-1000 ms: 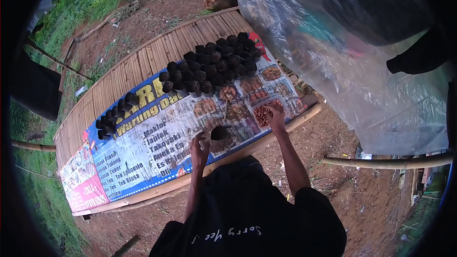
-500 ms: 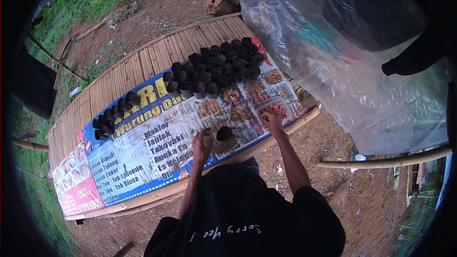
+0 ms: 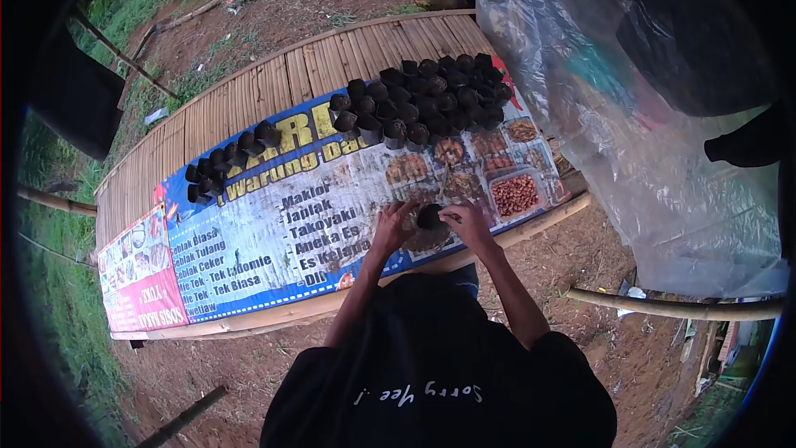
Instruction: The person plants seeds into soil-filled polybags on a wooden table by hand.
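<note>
A small black planting bag [image 3: 429, 217] full of dark soil stands near the front edge of the banner-covered table. My left hand [image 3: 393, 226] curves beside its left side, thumb and fingers apart, fingertips close to the rim. Over the bag's right rim, my right hand [image 3: 467, 224] has its fingertips pinched together; whatever they hold is too small to make out. To the right of that hand sits a clear plastic tub [image 3: 543, 186] of reddish-brown seeds [image 3: 515, 196].
Black filled bags [image 3: 431, 99] stand tightly grouped toward the table's back, and a smaller row [image 3: 228, 158] is at left. The printed banner [image 3: 249, 241] covers bamboo slats [image 3: 274, 79]. Plastic sheeting [image 3: 564, 116] hangs at right, above a bamboo pole [image 3: 680, 307].
My right hand has left the seed tub and come left to the planting bag. My left hand has opened its fingers beside the bag. The camera view has shifted.
</note>
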Demonstrator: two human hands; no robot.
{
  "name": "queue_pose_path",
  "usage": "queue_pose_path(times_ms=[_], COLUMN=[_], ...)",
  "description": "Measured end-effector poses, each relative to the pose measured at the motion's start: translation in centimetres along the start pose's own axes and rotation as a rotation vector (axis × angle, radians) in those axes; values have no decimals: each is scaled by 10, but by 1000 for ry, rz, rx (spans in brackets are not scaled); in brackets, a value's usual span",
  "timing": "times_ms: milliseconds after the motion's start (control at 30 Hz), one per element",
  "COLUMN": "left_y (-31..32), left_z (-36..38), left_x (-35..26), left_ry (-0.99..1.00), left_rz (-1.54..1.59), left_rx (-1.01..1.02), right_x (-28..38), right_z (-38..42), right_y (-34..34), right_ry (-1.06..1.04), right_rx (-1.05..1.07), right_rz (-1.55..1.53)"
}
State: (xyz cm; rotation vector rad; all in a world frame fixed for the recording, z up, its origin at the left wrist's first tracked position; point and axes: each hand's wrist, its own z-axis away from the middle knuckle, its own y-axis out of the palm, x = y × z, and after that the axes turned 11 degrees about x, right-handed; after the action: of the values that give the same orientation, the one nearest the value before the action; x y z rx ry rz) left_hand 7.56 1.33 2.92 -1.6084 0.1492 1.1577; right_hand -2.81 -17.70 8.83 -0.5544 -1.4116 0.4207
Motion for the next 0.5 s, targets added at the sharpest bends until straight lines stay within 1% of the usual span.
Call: queue_pose_path(times_ms=[33, 67, 133, 200, 267, 300, 367, 400, 467, 500], left_y=[6, 11, 18, 22, 22, 22, 20, 22, 24, 19], left_z=[-5, -8, -11, -12, -12, -11, -10, -9, -8, -7], left_x=[6, 11, 14, 15, 14, 14, 15, 18, 24, 20], left_ry=[21, 16, 22, 41, 36, 27, 7, 1, 49, 45], left_rz=[-4, -3, 9, 14, -4, 1, 7, 12, 39, 42], left_rx=[4, 3, 39, 15, -2, -6, 32, 30, -12, -12], right_x=[4, 7, 7, 0, -12, -12, -11, -12, -13, -8], right_z=[-4, -9, -16, -17, -23, -22, -20, -20, -23, -24], right_y=[7, 15, 29, 38, 43, 46, 50, 52, 54, 54], right_ry=[46, 45, 10, 29, -13, -16, -97, -99, 21, 21], right_rx=[29, 33, -15, 4, 95, 105, -4, 5, 130, 136], right_rz=[44, 43, 235, 232, 346, 347, 474, 474, 686, 686])
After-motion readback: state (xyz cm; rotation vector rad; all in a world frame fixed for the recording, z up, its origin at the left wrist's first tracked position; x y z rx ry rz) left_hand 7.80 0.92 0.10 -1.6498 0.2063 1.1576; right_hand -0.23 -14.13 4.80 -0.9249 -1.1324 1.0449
